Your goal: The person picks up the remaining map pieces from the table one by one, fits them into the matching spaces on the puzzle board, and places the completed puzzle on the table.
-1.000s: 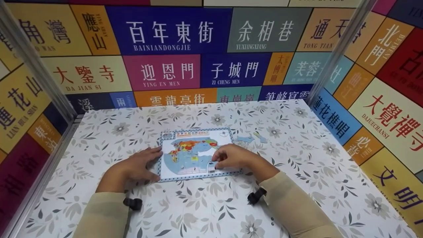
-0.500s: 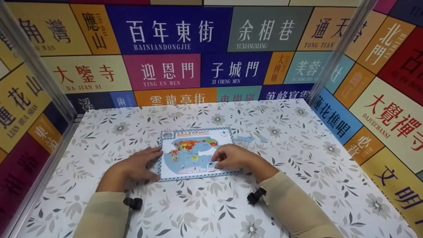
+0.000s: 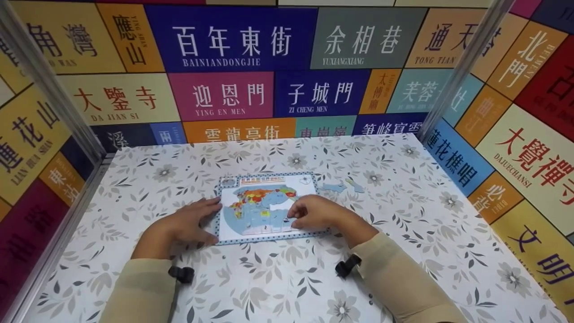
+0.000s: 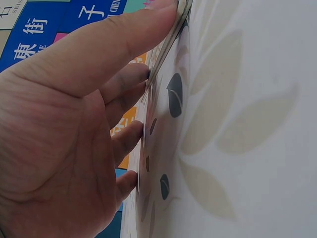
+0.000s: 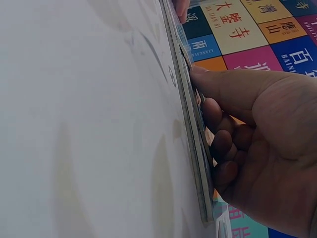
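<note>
a small booth, shown by metal corner posts (image 3: pixel 462 67), sign-printed walls (image 3: pixel 291 51) and floral-patterned table (image 3: pixel 251 287).

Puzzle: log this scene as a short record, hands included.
puzzle: world map, dotted blue border, flat on table
left hand: fingers spread, touching the puzzle's left edge
right hand: pinching a piece at the map's lower right
gap: white, left of the right hand
loose pieces: on table, right of the puzzle
backdrop: colored sign panels

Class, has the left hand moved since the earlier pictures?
No: against the floral tabletop, the left hand shows no visible shift, remaining at the edge of the world-map puzzle.
</note>
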### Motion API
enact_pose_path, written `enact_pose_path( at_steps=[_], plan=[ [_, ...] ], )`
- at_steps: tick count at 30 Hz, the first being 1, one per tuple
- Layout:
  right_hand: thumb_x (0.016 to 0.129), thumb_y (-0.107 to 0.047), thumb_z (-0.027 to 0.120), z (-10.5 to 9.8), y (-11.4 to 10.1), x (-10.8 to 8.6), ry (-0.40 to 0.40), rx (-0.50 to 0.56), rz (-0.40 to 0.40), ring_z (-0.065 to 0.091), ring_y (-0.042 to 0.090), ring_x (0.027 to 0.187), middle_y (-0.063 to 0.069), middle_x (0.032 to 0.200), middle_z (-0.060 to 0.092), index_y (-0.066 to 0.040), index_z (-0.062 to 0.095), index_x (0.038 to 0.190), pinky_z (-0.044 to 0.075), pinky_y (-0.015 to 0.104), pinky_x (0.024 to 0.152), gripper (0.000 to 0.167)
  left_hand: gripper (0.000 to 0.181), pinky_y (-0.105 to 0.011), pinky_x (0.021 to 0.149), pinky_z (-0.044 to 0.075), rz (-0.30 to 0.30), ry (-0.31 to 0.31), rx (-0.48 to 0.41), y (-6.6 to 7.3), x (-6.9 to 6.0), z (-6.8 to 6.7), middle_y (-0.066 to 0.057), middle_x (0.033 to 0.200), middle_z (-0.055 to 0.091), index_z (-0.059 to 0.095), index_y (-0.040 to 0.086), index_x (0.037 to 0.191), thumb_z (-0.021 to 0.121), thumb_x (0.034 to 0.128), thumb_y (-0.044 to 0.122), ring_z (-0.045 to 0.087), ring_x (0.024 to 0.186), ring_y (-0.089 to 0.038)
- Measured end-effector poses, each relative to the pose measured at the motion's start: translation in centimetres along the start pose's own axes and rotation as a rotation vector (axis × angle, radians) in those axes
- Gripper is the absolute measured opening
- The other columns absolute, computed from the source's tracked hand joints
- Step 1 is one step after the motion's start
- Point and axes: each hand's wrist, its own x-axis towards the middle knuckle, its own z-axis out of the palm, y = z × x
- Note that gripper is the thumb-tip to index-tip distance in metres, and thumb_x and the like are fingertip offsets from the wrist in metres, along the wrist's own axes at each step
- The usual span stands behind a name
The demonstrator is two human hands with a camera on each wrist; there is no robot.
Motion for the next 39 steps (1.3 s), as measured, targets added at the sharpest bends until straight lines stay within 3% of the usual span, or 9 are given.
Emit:
enact_pose_path(
  at_steps=[15,25,39],
  plan=[
    [0.094,-0.030,0.082,0.04,-0.01,-0.03,0.007,0.005,0.014,0.063,0.011,0.091,-0.008,0.098,0.072,-0.032,0.080,0.103,0.053,0.034,0.085,0.009,0.104,-0.073,0.132,0.007,-0.012,-0.010,-0.002,0.01,0.11,-0.01,0.016,0.182,0.012,0.035,0.040,0.167,0.090,0.0809,0.054,0.002,0.171,-0.036],
    [0.095,-0.029,0.082,0.03,-0.10,-0.08,0.008,0.002,-0.011,0.062,0.011,0.089,-0.008,0.096,0.072,-0.029,0.080,0.104,0.052,0.033,0.084,0.009,0.101,-0.070,0.134,0.010,0.026,0.004,0.005,-0.24,0.12,0.09,0.015,0.181,0.015,0.036,0.035,0.168,0.090,0.0834,0.049,0.004,0.171,-0.035],
    [0.093,-0.030,0.084,0.10,-0.18,0.06,0.010,0.013,0.008,0.062,0.011,0.087,-0.008,0.093,0.071,-0.030,0.080,0.100,0.051,0.032,0.083,0.008,0.102,-0.072,0.133,0.009,0.002,-0.002,-0.002,-0.26,0.10,0.09,0.016,0.181,0.013,0.036,0.038,0.167,0.090,0.0821,0.052,0.004,0.171,-0.034]
  ],
)
